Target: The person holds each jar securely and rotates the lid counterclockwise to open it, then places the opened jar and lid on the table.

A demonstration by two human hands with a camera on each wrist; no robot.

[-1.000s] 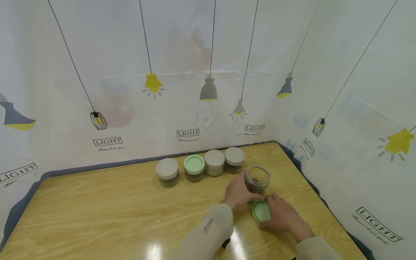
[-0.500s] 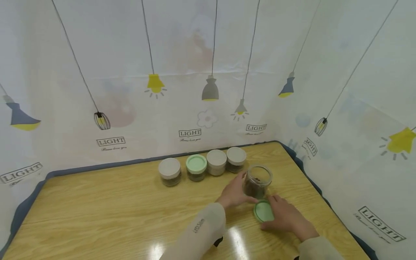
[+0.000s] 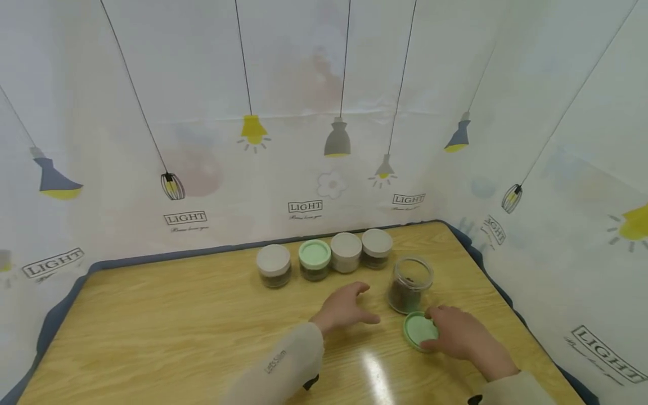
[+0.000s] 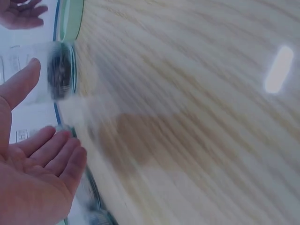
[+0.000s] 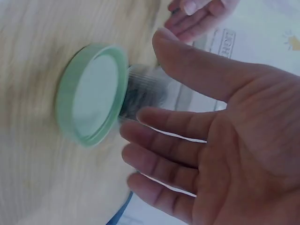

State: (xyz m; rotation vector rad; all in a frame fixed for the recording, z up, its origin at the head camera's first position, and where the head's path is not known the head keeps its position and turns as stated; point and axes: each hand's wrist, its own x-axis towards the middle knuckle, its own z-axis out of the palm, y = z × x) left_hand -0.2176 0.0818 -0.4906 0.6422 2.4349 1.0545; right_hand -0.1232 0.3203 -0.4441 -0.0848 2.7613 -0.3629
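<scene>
An uncovered clear jar (image 3: 405,296) with dark contents stands on the table at the right. Just in front of it a green lid (image 3: 418,331) lies on the wood. My left hand (image 3: 341,308) is spread in the air to the left of the jar, apart from it, thumb and fingers wide. Over the lid's right side hovers my right hand (image 3: 459,336). In the right wrist view its fingers (image 5: 159,161) are nearly straight and a gap shows between them and the lid (image 5: 93,96). The left wrist view shows the jar (image 4: 60,70) beyond the left thumb.
Along the back edge stand a white-lidded jar (image 3: 274,265), a green-lidded jar (image 3: 315,260) and two more white-lidded jars (image 3: 346,252). A printed cloth (image 3: 283,157) hangs behind and beside the wooden table (image 3: 177,326).
My left hand has let go of the jar and drawn back to the left. The right hand stays by the lid. The head view has turned slightly left.
</scene>
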